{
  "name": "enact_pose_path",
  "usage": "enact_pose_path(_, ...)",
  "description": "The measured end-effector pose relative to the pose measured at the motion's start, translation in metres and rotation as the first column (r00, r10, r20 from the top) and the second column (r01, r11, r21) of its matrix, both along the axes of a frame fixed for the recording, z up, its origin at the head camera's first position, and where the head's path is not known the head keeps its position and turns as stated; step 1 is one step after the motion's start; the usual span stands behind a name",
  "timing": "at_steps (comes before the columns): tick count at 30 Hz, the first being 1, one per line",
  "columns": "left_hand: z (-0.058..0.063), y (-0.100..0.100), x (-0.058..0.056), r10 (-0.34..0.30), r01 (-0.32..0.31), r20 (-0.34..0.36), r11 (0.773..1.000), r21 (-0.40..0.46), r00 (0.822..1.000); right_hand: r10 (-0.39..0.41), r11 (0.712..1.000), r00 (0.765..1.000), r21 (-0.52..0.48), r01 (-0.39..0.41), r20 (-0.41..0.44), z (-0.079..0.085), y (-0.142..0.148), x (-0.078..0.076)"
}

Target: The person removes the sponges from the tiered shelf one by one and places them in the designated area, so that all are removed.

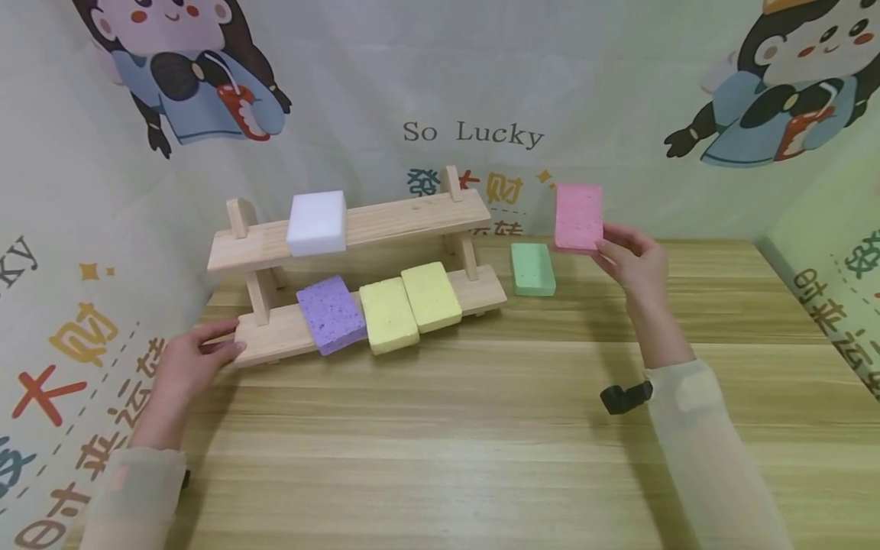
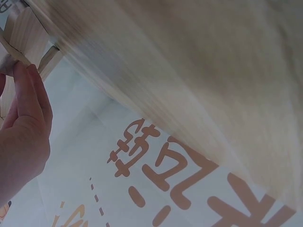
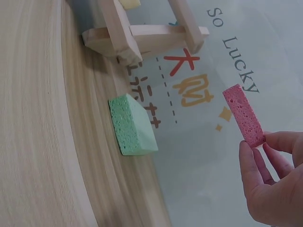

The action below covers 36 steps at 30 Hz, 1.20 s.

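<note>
Raised above the table at the right, a pink sponge (image 1: 578, 218) is pinched at its lower corner by my right hand (image 1: 635, 263). In the right wrist view the pink sponge (image 3: 244, 116) appears edge-on between thumb and fingers. My left hand (image 1: 195, 363) grips the left end of the lower board of a two-tier wooden rack (image 1: 271, 336). On that board lie a purple sponge (image 1: 331, 315) and two yellow sponges (image 1: 389, 315), side by side and overhanging the front. A white sponge block (image 1: 317, 223) rests on the upper board, left of its middle.
A green sponge (image 1: 532, 270) lies on the table just right of the rack, below the pink one. Printed cloth walls (image 1: 344, 92) enclose the wooden table (image 1: 440, 443) at the back and both sides.
</note>
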State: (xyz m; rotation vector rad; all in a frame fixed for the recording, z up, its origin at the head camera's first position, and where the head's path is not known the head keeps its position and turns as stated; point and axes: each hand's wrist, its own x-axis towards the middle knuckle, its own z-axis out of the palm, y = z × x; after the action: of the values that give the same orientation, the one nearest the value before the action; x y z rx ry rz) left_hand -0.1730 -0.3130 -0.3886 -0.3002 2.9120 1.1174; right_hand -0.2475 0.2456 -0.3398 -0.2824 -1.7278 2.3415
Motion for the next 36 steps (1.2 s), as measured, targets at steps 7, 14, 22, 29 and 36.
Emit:
enact_pose_path(7, -0.001, -0.001, -0.001, 0.0, 0.0, -0.005, 1.0, 0.011, 1.0, -0.008, 1.0, 1.0, 0.008, 0.008, 0.018, -0.004, 0.007, 0.0)
enact_pose_path(14, -0.002, -0.003, -0.001, -0.007, 0.007, -0.006, 1.0, 0.006, 1.0, -0.019, 0.999, 0.998, 0.038, 0.017, 0.065, -0.008, 0.013, 0.0)
enact_pose_path(22, -0.002, -0.004, -0.001, -0.012, 0.012, -0.013, 1.0, 0.007, 1.0, -0.039, 0.998, 0.994, 0.054, 0.034, 0.099, -0.013, 0.017, -0.002)
enact_pose_path(29, -0.002, -0.003, -0.002, -0.013, 0.013, -0.026, 1.0, -0.009, 1.0, -0.038, 0.997, 0.99, 0.069, 0.029, 0.134, -0.017, 0.021, -0.001)
enact_pose_path(36, -0.002, -0.003, -0.002, -0.005, 0.005, -0.012, 1.0, -0.003, 1.0, -0.041, 0.996, 0.986, 0.09, 0.027, 0.16, -0.022, 0.023, -0.001)
